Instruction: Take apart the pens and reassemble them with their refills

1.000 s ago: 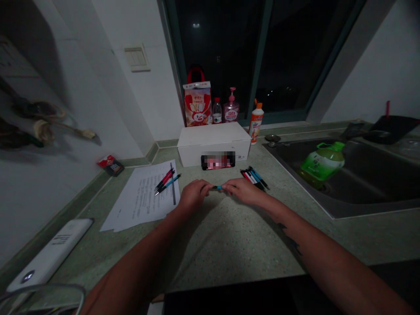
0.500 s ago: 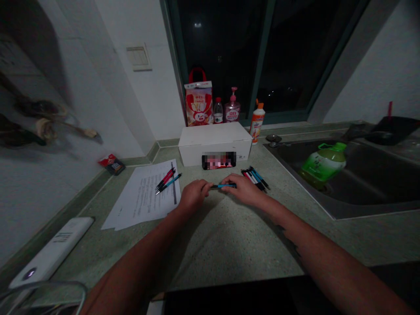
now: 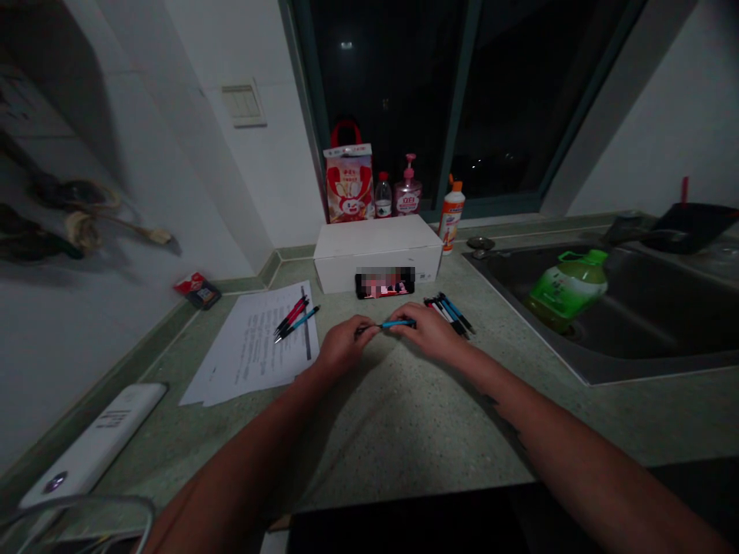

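Over the middle of the counter, my right hand [image 3: 424, 327] pinches the blue barrel of a pen [image 3: 396, 324]. My left hand [image 3: 345, 338] has its fingers closed on a small black piece [image 3: 362, 331] at the pen's left end. Between this piece and the blue barrel a thin, light section shows; it is too small to make out well. Beside my right hand lie several pens [image 3: 456, 312], with blue, white, red and black parts. To the left, red pens [image 3: 292, 313] and a blue pen [image 3: 300, 322] rest on printed sheets of paper [image 3: 248, 346].
A phone [image 3: 385, 284] leans against a white box [image 3: 378, 242]. Behind stand a red bag [image 3: 349, 185], a pump bottle [image 3: 408, 192] and an orange-capped bottle [image 3: 452, 219]. At right, a sink [image 3: 640, 331] holds a green jug [image 3: 569, 285]. A white device [image 3: 98, 438] lies at left.
The black piece in my left hand has come a little apart from the blue barrel, with a thin section now between them. Both hands have barely shifted.
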Available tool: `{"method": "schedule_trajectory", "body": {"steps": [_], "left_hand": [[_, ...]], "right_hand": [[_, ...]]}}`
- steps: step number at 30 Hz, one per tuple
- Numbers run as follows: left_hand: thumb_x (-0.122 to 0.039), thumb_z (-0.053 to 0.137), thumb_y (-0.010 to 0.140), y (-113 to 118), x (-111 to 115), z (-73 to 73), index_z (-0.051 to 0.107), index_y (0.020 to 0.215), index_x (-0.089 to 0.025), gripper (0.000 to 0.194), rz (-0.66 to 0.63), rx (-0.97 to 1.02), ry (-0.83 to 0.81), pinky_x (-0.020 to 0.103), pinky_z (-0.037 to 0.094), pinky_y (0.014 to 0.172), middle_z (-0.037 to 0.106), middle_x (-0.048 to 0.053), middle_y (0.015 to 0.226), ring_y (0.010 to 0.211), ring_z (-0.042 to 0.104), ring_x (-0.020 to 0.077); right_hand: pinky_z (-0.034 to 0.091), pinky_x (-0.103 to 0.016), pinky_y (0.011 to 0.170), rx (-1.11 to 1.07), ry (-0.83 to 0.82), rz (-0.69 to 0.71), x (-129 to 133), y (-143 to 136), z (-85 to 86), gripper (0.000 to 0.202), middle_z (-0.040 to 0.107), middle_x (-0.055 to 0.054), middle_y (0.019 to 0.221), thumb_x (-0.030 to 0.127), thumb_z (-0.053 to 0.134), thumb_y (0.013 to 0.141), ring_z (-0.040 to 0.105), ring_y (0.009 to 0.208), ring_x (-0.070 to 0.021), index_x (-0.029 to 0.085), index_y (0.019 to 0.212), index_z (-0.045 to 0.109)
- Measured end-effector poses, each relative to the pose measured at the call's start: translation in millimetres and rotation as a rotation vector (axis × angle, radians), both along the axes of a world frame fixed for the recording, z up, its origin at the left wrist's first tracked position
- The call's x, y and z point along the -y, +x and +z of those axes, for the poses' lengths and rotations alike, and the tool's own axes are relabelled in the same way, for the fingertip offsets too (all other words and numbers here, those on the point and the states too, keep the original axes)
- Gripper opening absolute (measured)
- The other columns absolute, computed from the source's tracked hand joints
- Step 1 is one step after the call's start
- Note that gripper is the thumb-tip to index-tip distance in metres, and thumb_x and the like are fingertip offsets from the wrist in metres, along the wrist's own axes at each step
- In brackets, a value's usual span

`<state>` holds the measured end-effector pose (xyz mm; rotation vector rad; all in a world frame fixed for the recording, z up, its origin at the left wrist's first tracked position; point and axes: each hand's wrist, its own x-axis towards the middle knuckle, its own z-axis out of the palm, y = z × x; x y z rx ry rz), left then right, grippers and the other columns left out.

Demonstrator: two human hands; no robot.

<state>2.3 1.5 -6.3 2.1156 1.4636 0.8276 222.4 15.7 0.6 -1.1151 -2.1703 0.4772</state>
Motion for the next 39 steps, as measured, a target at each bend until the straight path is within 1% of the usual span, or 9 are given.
{"method": "schedule_trajectory", "body": {"steps": [3, 5, 9, 12, 16, 20, 30, 33, 39], "left_hand": [[-0.032, 0.06, 0.09, 2.5, 1.1, -2.7, 0.068, 0.11, -0.024, 0.023, -0.079, -0.016, 0.032, 0.031, 0.048, 0.09, 0.074, 0.004, 0.111, 0.103, 0.067, 0.0205], [-0.03, 0.056, 0.092, 3.1, 1.5, -1.2, 0.07, 0.107, -0.023, 0.021, -0.078, -0.084, 0.068, 0.033, 0.048, 0.092, 0.074, 0.005, 0.109, 0.102, 0.066, 0.0216], [-0.028, 0.054, 0.091, -1.3, -0.8, 3.9, 0.07, 0.095, -0.022, 0.018, 0.07, -0.16, 0.074, 0.032, 0.049, 0.082, 0.074, 0.005, 0.094, 0.089, 0.067, 0.0219], [-0.028, 0.053, 0.091, -6.3, -4.0, 3.9, 0.069, 0.094, -0.022, 0.017, 0.177, -0.148, 0.06, 0.032, 0.048, 0.079, 0.074, 0.006, 0.094, 0.088, 0.067, 0.0224], [-0.029, 0.053, 0.091, -7.9, -5.2, 0.8, 0.068, 0.093, -0.023, 0.016, 0.187, -0.13, 0.064, 0.031, 0.048, 0.079, 0.075, 0.005, 0.095, 0.088, 0.068, 0.0218], [-0.03, 0.054, 0.091, -5.3, -3.4, 0.1, 0.068, 0.093, -0.023, 0.016, 0.181, -0.124, 0.065, 0.03, 0.048, 0.079, 0.075, 0.004, 0.094, 0.088, 0.068, 0.0216], [-0.029, 0.053, 0.091, -4.8, -3.7, 2.8, 0.068, 0.093, -0.023, 0.016, 0.207, -0.123, 0.054, 0.031, 0.048, 0.08, 0.075, 0.005, 0.095, 0.09, 0.068, 0.0223], [-0.028, 0.053, 0.091, -3.9, -3.4, 2.2, 0.068, 0.092, -0.023, 0.016, 0.183, -0.122, 0.054, 0.031, 0.048, 0.079, 0.074, 0.004, 0.093, 0.088, 0.068, 0.0219], [-0.03, 0.055, 0.09, -3.6, -2.7, 0.1, 0.069, 0.093, -0.022, 0.017, 0.153, -0.112, 0.071, 0.031, 0.047, 0.078, 0.074, 0.004, 0.092, 0.087, 0.068, 0.0219]], "right_hand": [[0.046, -0.032, 0.083, 0.034, -0.008, 0.037, 2.0, -3.0, -1.9, 0.016, 0.071, -0.006, 0.099, 0.032, 0.063, 0.093, 0.064, 0.093, -0.0204, 0.021, 0.101, 0.071], [0.046, -0.032, 0.084, 0.066, -0.009, 0.021, 2.3, -3.0, -2.3, 0.017, 0.071, -0.007, 0.101, 0.031, 0.06, 0.094, 0.064, 0.095, -0.0207, 0.021, 0.103, 0.072], [0.046, -0.034, 0.085, 0.16, 0.02, -0.089, -0.6, 4.5, -0.2, 0.019, 0.07, -0.008, 0.103, 0.022, 0.055, 0.095, 0.063, 0.096, -0.0217, 0.021, 0.105, 0.071], [0.045, -0.036, 0.087, 0.259, 0.097, -0.119, -2.5, 11.0, 2.7, 0.019, 0.068, -0.009, 0.102, 0.021, 0.057, 0.094, 0.061, 0.098, -0.0236, 0.021, 0.105, 0.072], [0.043, -0.037, 0.086, 0.4, 0.203, -0.072, 0.5, 7.1, 4.2, 0.021, 0.066, -0.008, 0.096, 0.019, 0.06, 0.093, 0.058, 0.097, -0.0245, 0.026, 0.108, 0.074], [0.041, -0.037, 0.083, 0.469, 0.221, -0.035, 4.2, -2.9, 1.6, 0.022, 0.065, -0.008, 0.095, 0.019, 0.062, 0.092, 0.057, 0.096, -0.0249, 0.028, 0.107, 0.076], [0.045, -0.034, 0.089, 0.354, 0.067, -0.033, -8.0, 22.7, 2.5, 0.026, 0.067, -0.009, 0.101, 0.012, 0.06, 0.091, 0.061, 0.098, -0.0227, 0.024, 0.108, 0.076], [0.046, -0.034, 0.09, 0.28, 0.088, -0.027, -8.9, 14.0, -3.6, 0.024, 0.068, -0.008, 0.101, 0.02, 0.058, 0.095, 0.061, 0.099, -0.0222, 0.023, 0.112, 0.074], [0.045, -0.035, 0.091, 0.366, 0.105, -0.021, -6.5, -6.0, -13.4, 0.024, 0.068, -0.01, 0.102, 0.021, 0.058, 0.095, 0.06, 0.103, -0.0238, 0.023, 0.114, 0.074]]}}
